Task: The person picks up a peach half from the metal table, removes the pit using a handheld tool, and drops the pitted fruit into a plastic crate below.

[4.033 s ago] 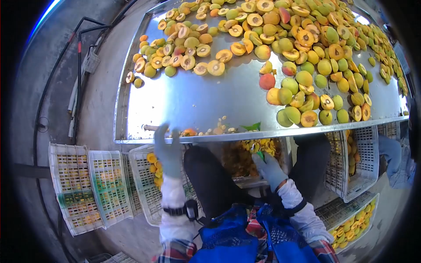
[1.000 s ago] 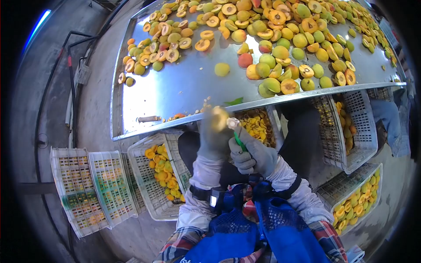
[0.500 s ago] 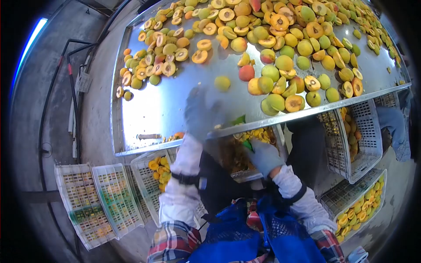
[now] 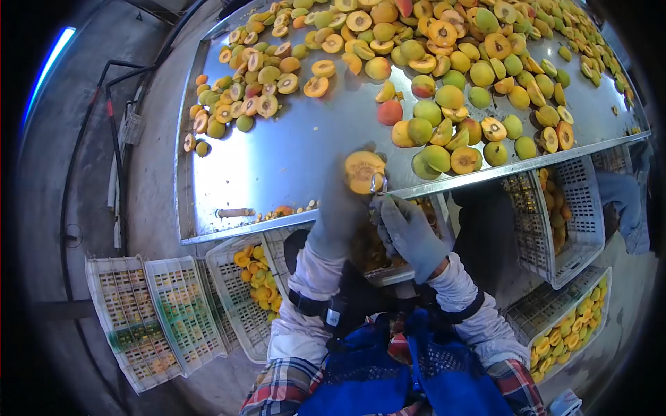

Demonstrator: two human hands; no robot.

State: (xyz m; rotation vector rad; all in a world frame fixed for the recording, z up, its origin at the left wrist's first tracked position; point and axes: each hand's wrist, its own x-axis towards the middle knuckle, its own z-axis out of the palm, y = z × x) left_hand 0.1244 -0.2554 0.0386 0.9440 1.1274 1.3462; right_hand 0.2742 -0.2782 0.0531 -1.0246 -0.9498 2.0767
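Just above the table's front edge, my gloved left hand (image 4: 338, 215) holds a halved yellow fruit (image 4: 364, 172), its cut face up; this hand is blurred by motion. My gloved right hand (image 4: 411, 232) is closed round a small tool with a metal loop (image 4: 378, 182), and the loop touches the right side of the cut face. Whole and halved fruit (image 4: 451, 98) lie on the metal table (image 4: 291, 166) beyond and to the right. Below my hands, a crate is partly hidden.
A short brown stick (image 4: 236, 213) lies near the table's front-left edge. White crates stand below: stacked ones (image 4: 132, 322) at the left, one with yellow fruit pieces (image 4: 260, 277), others at the right (image 4: 572, 260). Someone's blue-clad leg (image 4: 623, 201) shows at the far right.
My left hand has taken the fruit from the table and come back to the front edge. My right hand has turned, bringing the tool's loop up to the fruit.
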